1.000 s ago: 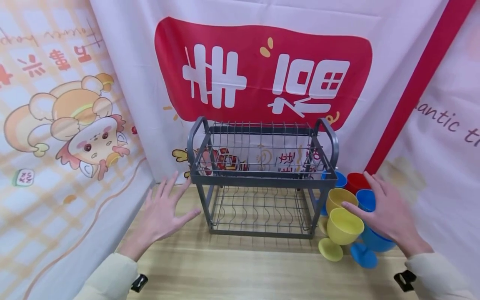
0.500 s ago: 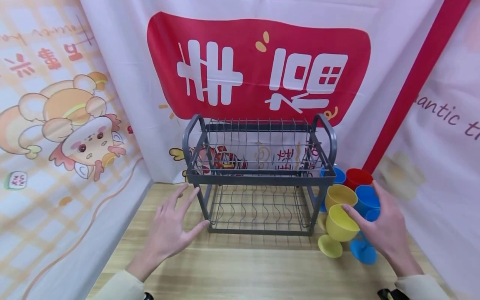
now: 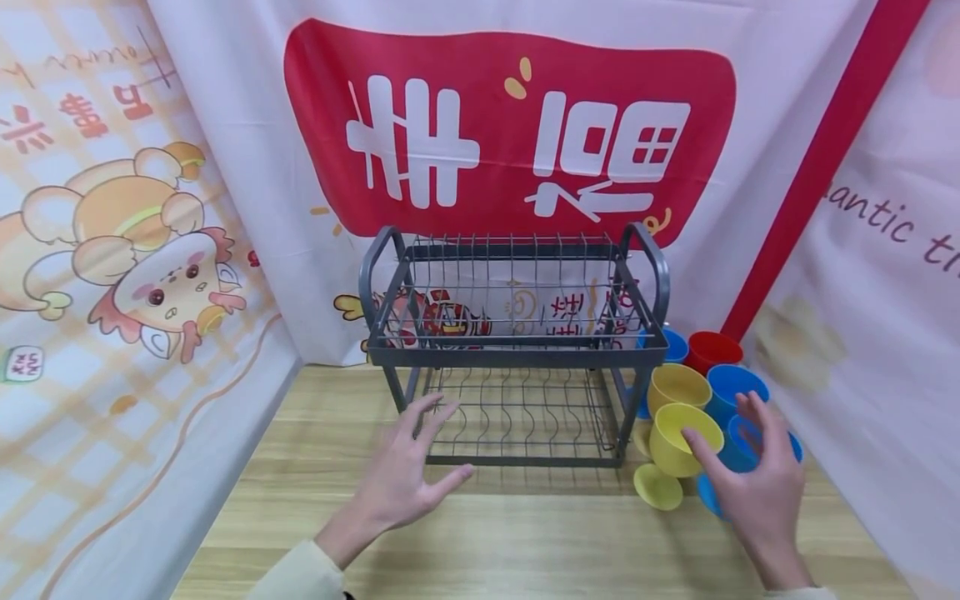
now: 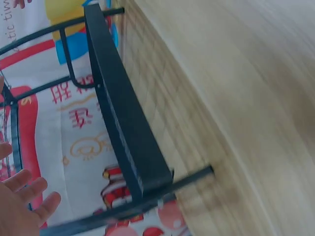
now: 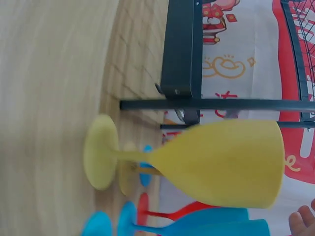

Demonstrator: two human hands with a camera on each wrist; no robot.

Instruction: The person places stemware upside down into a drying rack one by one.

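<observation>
A light yellow plastic goblet (image 3: 681, 442) stands upright at the front of a cluster right of the rack. My right hand (image 3: 763, 492) is beside it, fingers spread, the thumb overlapping its bowl in the head view. In the right wrist view the goblet (image 5: 224, 164) shows large, with the fingertips (image 5: 298, 223) at the lower right corner, apart from it. My left hand (image 3: 401, 475) hovers before the lower tier of a dark grey two-tier dish rack (image 3: 517, 358), fingers spread and holding nothing. Its fingers (image 4: 47, 206) show at the left wrist view's lower left.
Behind the yellow goblet stand an orange-yellow goblet (image 3: 678, 387), a red one (image 3: 714, 352) and several blue ones (image 3: 737, 390). The rack sits on a wooden table (image 3: 525, 542). Printed cloth (image 3: 510, 133) hangs behind and on both sides.
My left hand has moved right, from beside the rack to in front of its lower tier. My right hand has come down and closer to the light yellow goblet. The view has shifted slightly.
</observation>
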